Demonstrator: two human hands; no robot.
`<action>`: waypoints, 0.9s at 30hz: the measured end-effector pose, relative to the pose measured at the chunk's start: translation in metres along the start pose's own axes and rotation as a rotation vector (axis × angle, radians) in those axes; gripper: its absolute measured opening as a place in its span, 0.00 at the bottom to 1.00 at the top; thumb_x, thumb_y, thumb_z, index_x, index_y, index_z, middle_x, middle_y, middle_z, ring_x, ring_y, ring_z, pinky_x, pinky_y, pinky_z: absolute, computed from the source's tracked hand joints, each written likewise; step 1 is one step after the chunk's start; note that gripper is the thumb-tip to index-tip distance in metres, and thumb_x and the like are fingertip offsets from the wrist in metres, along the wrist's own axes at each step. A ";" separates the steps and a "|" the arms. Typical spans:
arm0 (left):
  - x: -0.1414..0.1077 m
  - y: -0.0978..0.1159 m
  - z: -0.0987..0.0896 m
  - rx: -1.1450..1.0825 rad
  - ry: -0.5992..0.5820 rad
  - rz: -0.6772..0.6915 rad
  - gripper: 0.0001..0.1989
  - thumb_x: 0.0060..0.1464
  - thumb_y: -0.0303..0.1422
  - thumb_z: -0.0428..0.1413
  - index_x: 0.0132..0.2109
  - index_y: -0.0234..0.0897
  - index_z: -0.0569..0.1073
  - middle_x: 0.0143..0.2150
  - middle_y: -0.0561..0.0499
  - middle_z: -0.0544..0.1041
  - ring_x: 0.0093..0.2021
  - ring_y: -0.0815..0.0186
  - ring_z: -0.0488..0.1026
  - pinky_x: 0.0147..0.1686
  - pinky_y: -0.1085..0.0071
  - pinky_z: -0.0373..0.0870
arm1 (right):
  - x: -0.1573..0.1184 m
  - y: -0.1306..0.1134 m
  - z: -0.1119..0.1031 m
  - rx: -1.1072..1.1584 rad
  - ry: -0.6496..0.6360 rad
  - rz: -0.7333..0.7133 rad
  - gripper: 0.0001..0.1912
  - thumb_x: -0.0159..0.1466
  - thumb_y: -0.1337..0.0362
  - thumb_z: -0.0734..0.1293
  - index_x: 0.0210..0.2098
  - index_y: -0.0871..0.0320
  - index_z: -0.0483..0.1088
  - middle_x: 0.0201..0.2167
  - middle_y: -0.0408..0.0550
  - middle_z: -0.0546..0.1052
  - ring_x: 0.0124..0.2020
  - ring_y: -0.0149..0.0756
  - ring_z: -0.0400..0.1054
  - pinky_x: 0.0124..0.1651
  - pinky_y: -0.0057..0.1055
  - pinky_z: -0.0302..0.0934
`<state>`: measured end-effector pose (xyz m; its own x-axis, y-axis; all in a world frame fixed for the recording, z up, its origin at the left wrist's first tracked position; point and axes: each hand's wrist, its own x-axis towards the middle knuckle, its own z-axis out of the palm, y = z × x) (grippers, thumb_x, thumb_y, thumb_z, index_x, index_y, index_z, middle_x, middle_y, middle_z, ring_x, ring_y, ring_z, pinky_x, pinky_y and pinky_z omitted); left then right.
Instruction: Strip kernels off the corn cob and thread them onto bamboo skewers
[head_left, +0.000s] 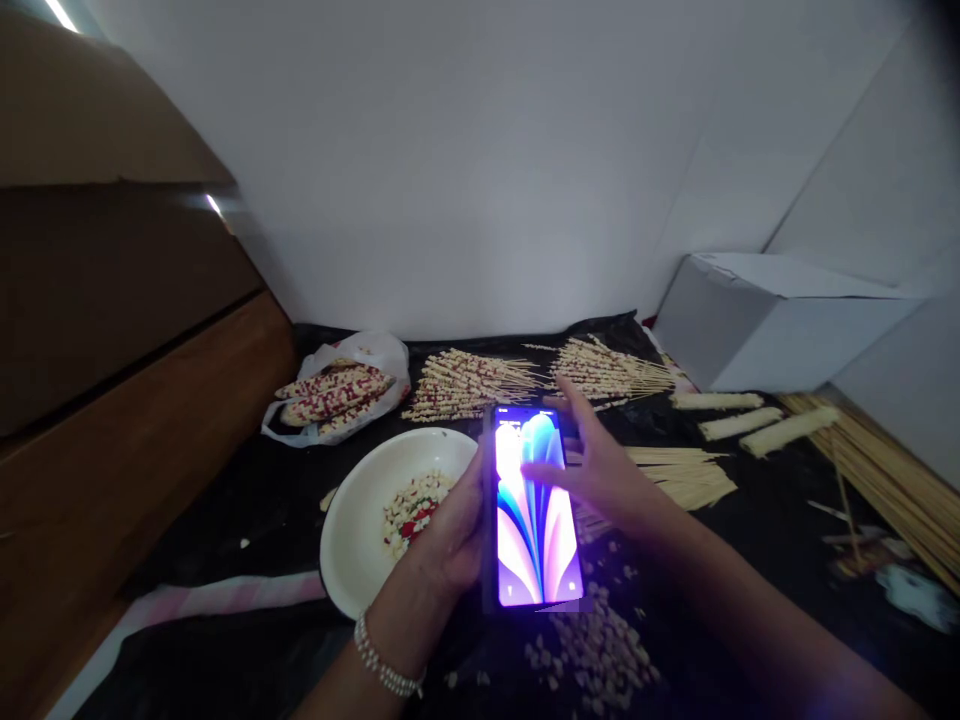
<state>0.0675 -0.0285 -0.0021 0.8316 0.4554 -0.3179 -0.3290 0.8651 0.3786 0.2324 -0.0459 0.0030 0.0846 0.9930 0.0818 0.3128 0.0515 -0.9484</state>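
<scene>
A phone (534, 520) with a lit screen of blue, pink and white shapes is upright in the middle of the view. My left hand (459, 520), with a beaded bracelet (382, 660) on the wrist, holds it by its left side. My right hand (600, 465) reaches across from the right, fingers spread, one finger over the upper screen; whether it touches the glass is unclear. Behind my left hand stands a white bowl (349, 520) holding pale and red kernels (411, 510). Loose kernels (600, 645) lie on the black sheet below the phone.
Corn cobs (337, 395) fill a plastic bag (390, 355) at the back left. Kernel-threaded sticks (461, 385) lie in two piles along the back. Bare sticks (686, 475), stripped cobs (787, 430) and a white box (765, 320) are on the right.
</scene>
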 end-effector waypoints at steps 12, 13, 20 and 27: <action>0.000 0.010 0.011 -0.060 0.177 0.044 0.32 0.60 0.52 0.46 0.53 0.26 0.74 0.41 0.36 0.82 0.44 0.49 0.78 0.46 0.57 0.72 | -0.020 0.006 0.003 0.424 -0.056 0.093 0.24 0.59 0.55 0.68 0.54 0.52 0.66 0.52 0.51 0.74 0.55 0.44 0.67 0.58 0.47 0.61; 0.000 0.011 0.011 -0.051 0.185 0.047 0.33 0.60 0.53 0.46 0.53 0.26 0.74 0.41 0.36 0.82 0.44 0.49 0.78 0.46 0.57 0.72 | -0.022 0.004 0.006 0.432 -0.058 0.078 0.26 0.59 0.56 0.69 0.55 0.52 0.65 0.53 0.51 0.74 0.55 0.44 0.67 0.58 0.47 0.61; 0.000 0.009 0.009 -0.018 0.149 0.096 0.33 0.60 0.53 0.45 0.54 0.28 0.74 0.42 0.36 0.81 0.47 0.49 0.77 0.48 0.57 0.71 | -0.030 -0.007 0.021 0.386 -0.063 0.075 0.41 0.53 0.60 0.73 0.63 0.52 0.55 0.56 0.55 0.72 0.54 0.48 0.68 0.56 0.48 0.64; 0.000 0.009 0.008 -0.011 0.139 0.116 0.30 0.62 0.50 0.44 0.54 0.28 0.74 0.42 0.36 0.81 0.48 0.49 0.77 0.48 0.57 0.71 | -0.030 -0.003 0.029 0.373 -0.020 0.058 0.43 0.52 0.62 0.74 0.63 0.54 0.53 0.57 0.56 0.70 0.55 0.47 0.67 0.57 0.44 0.63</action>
<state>0.0678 -0.0223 0.0088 0.7185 0.5760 -0.3898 -0.4243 0.8071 0.4106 0.2019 -0.0730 -0.0057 0.0721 0.9972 0.0220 -0.0587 0.0263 -0.9979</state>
